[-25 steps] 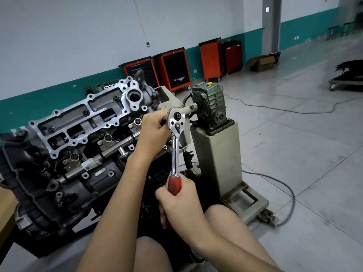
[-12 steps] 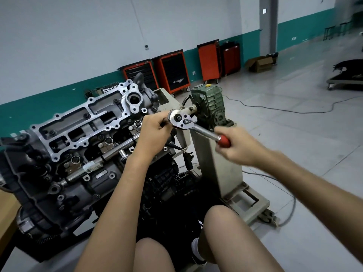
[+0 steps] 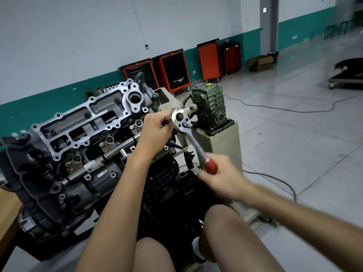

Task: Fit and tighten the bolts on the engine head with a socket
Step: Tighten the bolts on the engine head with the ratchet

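The engine head (image 3: 78, 134) sits tilted on a stand, its silver cam frame facing me with several bolts in it. A chrome ratchet wrench (image 3: 184, 128) with a red grip points down and to the right from the head's right end. My left hand (image 3: 155, 132) is curled around the socket end just behind the ratchet's round head, which hides the socket and the bolt. My right hand (image 3: 222, 177), blurred with motion, grips the red handle end.
A green gearbox (image 3: 210, 107) on a beige pedestal (image 3: 225, 146) stands right behind the ratchet. Cables (image 3: 275, 177) trail over the grey floor at right. Red tool cabinets (image 3: 172, 69) line the far wall. My knees are below, a wooden bench edge (image 3: 7, 213) at left.
The ratchet handle swung from straight down up to the right, and has now come partway back down. My right hand moved with it; my left hand stayed at the socket.
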